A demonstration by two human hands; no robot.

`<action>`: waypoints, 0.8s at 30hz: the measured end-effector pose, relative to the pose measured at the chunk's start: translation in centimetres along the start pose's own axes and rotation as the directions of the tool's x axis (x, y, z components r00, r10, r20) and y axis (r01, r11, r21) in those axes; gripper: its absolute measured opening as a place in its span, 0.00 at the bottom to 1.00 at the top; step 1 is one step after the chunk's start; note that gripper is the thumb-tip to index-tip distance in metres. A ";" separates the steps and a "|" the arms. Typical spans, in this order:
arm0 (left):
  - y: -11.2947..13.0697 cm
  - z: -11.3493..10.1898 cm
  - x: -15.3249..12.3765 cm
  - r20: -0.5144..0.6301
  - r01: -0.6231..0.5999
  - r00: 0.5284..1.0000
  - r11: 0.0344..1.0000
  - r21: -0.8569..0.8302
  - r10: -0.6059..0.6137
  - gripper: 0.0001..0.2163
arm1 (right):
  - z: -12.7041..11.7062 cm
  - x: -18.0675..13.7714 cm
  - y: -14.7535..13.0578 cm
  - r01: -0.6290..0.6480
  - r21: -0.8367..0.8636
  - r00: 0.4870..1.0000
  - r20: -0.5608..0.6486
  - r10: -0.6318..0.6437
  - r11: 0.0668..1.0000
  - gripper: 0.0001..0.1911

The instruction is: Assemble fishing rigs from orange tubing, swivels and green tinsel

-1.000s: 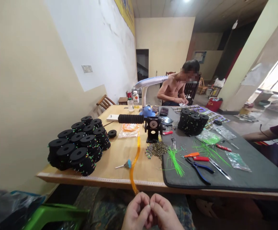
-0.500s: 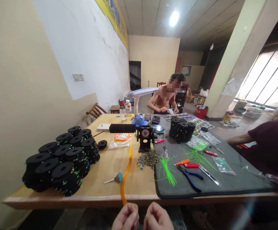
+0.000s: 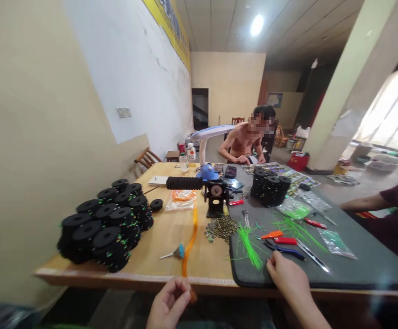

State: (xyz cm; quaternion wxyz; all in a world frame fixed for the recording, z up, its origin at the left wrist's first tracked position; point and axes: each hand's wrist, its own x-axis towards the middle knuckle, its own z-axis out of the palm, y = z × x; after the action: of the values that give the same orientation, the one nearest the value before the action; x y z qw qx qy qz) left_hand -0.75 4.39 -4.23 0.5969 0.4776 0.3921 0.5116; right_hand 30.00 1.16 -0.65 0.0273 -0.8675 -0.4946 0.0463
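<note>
My left hand [image 3: 168, 304] sits below the table's front edge, its fingers pinched on the near end of a long orange strip [image 3: 191, 237] that runs up the table to a black winding device [image 3: 215, 194] with a ribbed black handle. My right hand [image 3: 286, 276] reaches onto the grey mat [image 3: 356, 260]. Its fingertips rest beside a bundle of green strands [image 3: 250, 242], close to the blue-handled pliers [image 3: 283, 249]. The fingers are curled down on the mat, and whether they hold anything is hidden.
Stacks of black foam spools stand at the left [image 3: 106, 224] and mid-table [image 3: 270, 185]. A pile of small metal pieces [image 3: 221, 227], red and orange tools [image 3: 277, 237], plastic bags [image 3: 336, 242], a desk lamp [image 3: 209, 146]. A seated person [image 3: 246, 141] at the far end; another person's arm [image 3: 366, 203] at right.
My hands were together below the table edge, both on the strip's end. The right hand has left it and reached up onto the grey mat by the green strands. The view shifted slightly.
</note>
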 end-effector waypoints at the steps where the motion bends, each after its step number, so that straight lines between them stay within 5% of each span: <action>1: 0.7 -0.6 0.4 -0.009 -0.025 1.000 0.996 0.088 0.026 0.13 | 0.0 0.1 -0.1 -0.002 -0.007 1.000 0.015 0.002 1.000 0.14; 4: 2.5 -2.8 1.8 -0.003 -0.102 0.994 0.914 0.393 0.112 0.09 | 0.3 0.5 0.0 0.012 -0.011 1.000 0.028 -0.012 1.000 0.15; 8: 3.3 -5.0 4.1 0.060 -0.212 0.968 0.665 0.717 0.244 0.04 | 1.2 1.0 0.5 0.035 -0.002 0.999 0.013 -0.035 0.999 0.15; 14: 2.5 -5.5 7.6 0.287 -0.355 0.927 0.316 0.880 0.242 0.05 | 2.6 0.7 1.4 0.041 0.111 0.999 -0.033 -0.037 0.993 0.16; 24: 1.5 -6.4 9.1 0.310 -0.378 0.917 0.298 0.876 0.252 0.07 | 2.8 -2.1 1.6 0.022 0.401 0.991 -0.127 0.032 0.916 0.19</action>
State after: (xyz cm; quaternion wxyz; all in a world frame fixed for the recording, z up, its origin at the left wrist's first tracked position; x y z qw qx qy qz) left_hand -5.71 14.43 -4.14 0.1346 0.8232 0.4740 0.2821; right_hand 30.03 -1.46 -3.43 0.2367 -0.8459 -0.4695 0.0898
